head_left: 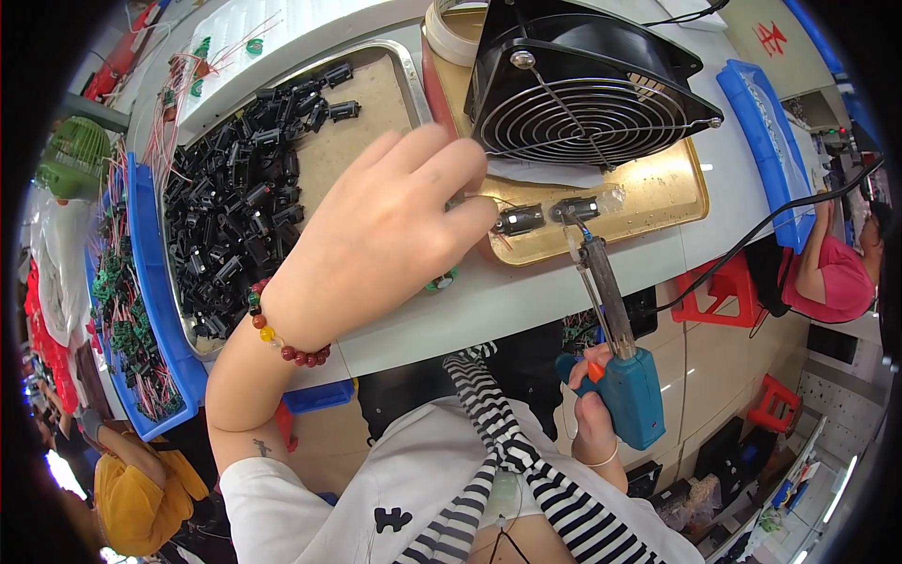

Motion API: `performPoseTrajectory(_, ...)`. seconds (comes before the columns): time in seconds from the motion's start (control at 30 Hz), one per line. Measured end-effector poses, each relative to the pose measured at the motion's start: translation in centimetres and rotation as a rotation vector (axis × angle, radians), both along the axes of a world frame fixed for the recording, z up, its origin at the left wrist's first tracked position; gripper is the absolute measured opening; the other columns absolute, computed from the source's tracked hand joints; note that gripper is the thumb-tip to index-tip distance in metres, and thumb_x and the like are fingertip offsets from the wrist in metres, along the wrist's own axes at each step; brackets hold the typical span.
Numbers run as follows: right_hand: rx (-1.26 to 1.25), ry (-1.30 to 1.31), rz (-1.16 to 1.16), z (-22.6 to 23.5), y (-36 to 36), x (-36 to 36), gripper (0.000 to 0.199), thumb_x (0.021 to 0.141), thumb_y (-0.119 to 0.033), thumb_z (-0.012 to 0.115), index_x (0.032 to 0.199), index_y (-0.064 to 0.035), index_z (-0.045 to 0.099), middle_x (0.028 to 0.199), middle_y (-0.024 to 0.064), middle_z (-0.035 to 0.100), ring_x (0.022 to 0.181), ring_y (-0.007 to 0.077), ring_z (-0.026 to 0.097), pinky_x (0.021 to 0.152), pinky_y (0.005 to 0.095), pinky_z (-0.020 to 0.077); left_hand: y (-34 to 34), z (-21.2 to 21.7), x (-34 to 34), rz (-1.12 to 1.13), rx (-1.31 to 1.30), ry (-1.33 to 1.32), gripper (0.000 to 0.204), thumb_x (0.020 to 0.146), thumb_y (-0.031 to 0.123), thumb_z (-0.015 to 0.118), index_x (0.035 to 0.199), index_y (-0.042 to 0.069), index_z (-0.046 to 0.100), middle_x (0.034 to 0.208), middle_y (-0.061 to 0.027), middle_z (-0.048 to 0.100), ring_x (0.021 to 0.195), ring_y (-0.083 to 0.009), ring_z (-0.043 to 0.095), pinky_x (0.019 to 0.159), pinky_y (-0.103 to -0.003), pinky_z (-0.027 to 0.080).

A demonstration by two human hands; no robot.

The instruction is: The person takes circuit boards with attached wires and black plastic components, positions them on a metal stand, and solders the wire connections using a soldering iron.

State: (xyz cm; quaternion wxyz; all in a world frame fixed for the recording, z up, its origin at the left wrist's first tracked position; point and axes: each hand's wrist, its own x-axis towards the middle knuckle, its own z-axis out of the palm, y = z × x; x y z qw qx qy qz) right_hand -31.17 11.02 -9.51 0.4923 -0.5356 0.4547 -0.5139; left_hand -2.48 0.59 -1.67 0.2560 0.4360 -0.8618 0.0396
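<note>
My right hand (594, 404) grips a teal soldering gun (631, 399), a finger by its orange trigger. Its metal tip reaches up to a small black part (573, 207) on the gold tray (658, 197). A second black part (520, 220) lies to the left, close to the fingertips of my left hand (413, 202). The left fingers are curled and pressed together; whatever is between them is hidden. Under that hand, a bit of a small green board (441, 280) shows at the table's front edge.
A black fan with a wire grille (583, 122) stands behind the gold tray. To the left is a metal tray (409, 80) heaped with black parts, then a blue bin (150, 235) of wired green boards. A black cable (752, 235) crosses at right. Other people (836, 273) sit at both sides.
</note>
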Motion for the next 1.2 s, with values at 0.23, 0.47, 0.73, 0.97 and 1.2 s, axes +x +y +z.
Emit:
performPoseTrajectory(0.23,-0.010,0.002,0.014,-0.5,0.0,-0.3,0.044,0.075,-0.019,0.070,0.108,0.0064,0.058,0.099,0.0169,0.059,0.067,0.0194,0.060,0.062,0.0284,0.0476,1.1,1.6,-0.2,0.065,-0.031,-0.113,0.021,0.062,0.007,0.066,0.082,0.011,0.067,0.078,-0.0013,0.054,0.073,-0.0188,0.053,0.063,-0.032,0.044)
performPoseTrajectory(0.47,-0.006,-0.038,-0.001,-0.4,-0.1,-0.4,0.047,0.073,-0.018,0.070,0.109,0.0065,0.055,0.101,0.0183,0.059,0.067,0.0202,0.060,0.061,0.0286,0.0485,1.7,0.8,-0.5,0.082,0.285,0.127,0.008,0.077,0.005,0.069,0.083,0.008,0.066,0.064,-0.0066,0.060,0.054,-0.0239,0.059,0.049,-0.032,0.045)
performPoseTrajectory(0.73,-0.002,-0.027,-0.015,-0.2,-0.1,-0.2,0.043,0.074,-0.022,0.071,0.104,0.0056,0.058,0.097,0.0173,0.061,0.066,0.0194,0.060,0.061,0.0281,0.0485,1.1,0.8,-0.2,0.118,0.324,0.280,0.007,0.080,0.007,0.069,0.084,0.005,0.064,0.073,-0.0091,0.065,0.061,-0.0249,0.063,0.054,-0.030,0.049)
performPoseTrajectory(0.97,-0.110,0.236,0.006,0.5,-0.7,-0.1,0.031,0.076,-0.028,0.072,0.091,-0.0020,0.062,0.069,0.0059,0.064,0.064,0.0209,0.059,0.061,0.0309,0.0469,1.1,0.4,-0.2,0.103,0.321,0.279,0.010,0.082,0.006,0.068,0.088,0.004,0.061,0.074,-0.0091,0.065,0.062,-0.0245,0.064,0.055,-0.030,0.049)
performPoseTrajectory(1.2,-0.134,0.279,-0.011,1.4,-1.2,0.8,0.027,0.073,-0.027,0.072,0.082,-0.0031,0.062,0.067,0.0057,0.062,0.061,0.0212,0.056,0.059,0.0306,0.0451,1.1,0.1,-0.3,0.128,0.295,0.244,0.009,0.083,0.007,0.067,0.088,0.004,0.060,0.072,-0.0083,0.064,0.059,-0.0235,0.063,0.052,-0.031,0.047)
